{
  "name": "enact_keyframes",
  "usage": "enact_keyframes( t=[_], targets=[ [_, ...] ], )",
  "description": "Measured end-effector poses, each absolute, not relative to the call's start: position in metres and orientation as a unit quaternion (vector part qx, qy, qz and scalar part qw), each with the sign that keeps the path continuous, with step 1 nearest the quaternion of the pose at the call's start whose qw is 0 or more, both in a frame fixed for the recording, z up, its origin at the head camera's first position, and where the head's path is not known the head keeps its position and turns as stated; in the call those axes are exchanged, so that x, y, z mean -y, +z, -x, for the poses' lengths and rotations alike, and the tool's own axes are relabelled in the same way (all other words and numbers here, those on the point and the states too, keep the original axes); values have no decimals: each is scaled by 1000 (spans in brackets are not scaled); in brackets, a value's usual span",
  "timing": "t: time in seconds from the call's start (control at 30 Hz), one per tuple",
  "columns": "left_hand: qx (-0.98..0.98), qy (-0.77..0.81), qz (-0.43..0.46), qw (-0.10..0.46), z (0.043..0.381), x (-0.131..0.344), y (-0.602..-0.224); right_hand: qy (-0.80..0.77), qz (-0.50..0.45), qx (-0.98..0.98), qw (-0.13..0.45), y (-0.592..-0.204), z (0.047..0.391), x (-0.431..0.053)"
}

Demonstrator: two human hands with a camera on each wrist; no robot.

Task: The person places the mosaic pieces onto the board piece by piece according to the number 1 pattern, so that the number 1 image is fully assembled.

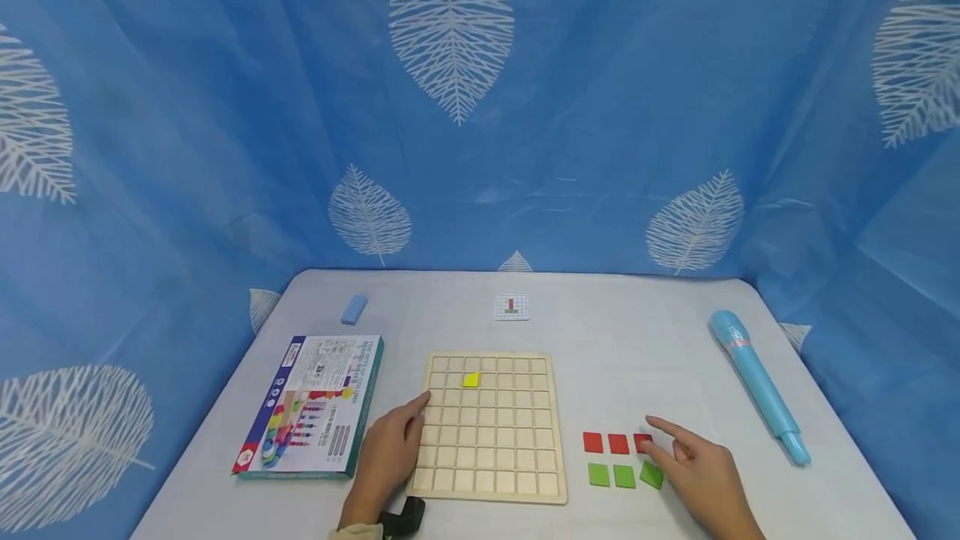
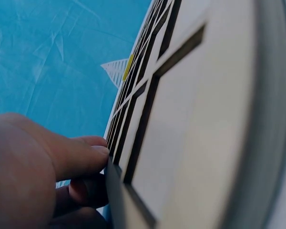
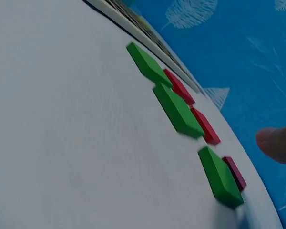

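A square wooden grid board (image 1: 487, 496) lies on the table, with a yellow square tile (image 1: 470, 379) near its upper left. At the board's left edge rests my left hand (image 1: 390, 448); its fingertips touch the rim, as the left wrist view also shows. Right of the board are red tiles (image 1: 592, 442) in a row, above green tiles (image 1: 598, 474). My right hand (image 1: 701, 473) hovers at the right end of these rows, thumb and index finger apart. Under its fingers sit a partly covered red tile (image 3: 234, 173) and a tilted green tile (image 3: 220, 176). Nothing shows between the fingers.
A printed box (image 1: 315, 407) lies left of the board. Farther back are a blue block (image 1: 354, 309) and a small pattern card (image 1: 512, 307). A light-blue, microphone-shaped object (image 1: 757, 382) lies along the right side. Blue curtains with white leaves surround the table.
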State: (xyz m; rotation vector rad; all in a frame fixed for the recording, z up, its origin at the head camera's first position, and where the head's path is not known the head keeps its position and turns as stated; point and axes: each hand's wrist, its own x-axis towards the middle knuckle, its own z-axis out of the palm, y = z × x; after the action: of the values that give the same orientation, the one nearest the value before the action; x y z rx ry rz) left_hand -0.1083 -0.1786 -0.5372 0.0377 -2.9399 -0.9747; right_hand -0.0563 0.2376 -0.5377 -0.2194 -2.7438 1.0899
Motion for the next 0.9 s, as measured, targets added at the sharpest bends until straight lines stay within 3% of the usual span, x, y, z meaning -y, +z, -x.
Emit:
enact_keyframes(
  t=[0.27, 0.9],
  targets=[
    [949, -315, -20, 15, 106, 178, -540, 366, 104, 925, -24, -540, 52, -268],
    [951, -306, -9, 34, 110, 178, -538, 308, 53, 948, -55, -543, 56, -263]
  ],
)
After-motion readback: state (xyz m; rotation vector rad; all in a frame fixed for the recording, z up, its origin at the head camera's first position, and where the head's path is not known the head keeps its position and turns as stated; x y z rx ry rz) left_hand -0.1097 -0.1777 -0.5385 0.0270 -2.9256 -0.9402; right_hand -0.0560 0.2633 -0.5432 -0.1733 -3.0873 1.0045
